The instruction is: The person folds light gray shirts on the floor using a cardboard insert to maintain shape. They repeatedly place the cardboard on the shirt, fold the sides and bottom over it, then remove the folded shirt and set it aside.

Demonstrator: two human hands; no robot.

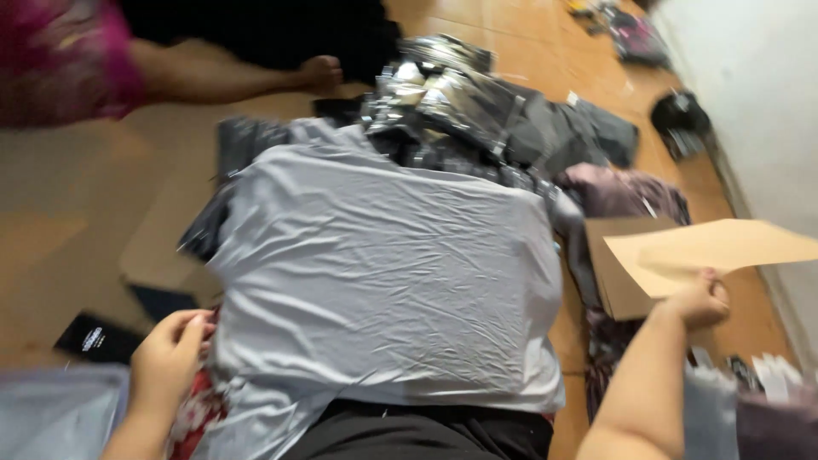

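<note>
On the person's lap and the wooden floor (102,187) in front lies a large pale grey, wrinkled plastic mailing bag (383,273), spread flat. The left hand (166,358) is at the bag's left edge, its fingers curled closed on that edge near a red patterned cloth (196,409). The right hand (700,300) is raised at the right side, well apart from the bag, and its fingers pinch the lower corner of a thin tan sheet of cardboard (716,249), which is tilted in the air over a flat brown cardboard piece (618,273). Behind the grey bag there is a heap of shiny clear packets with dark clothes (443,98). At the top left another person's bare foot (319,72) rests on the floor. The picture is blurred, so small details cannot be told.
</note>
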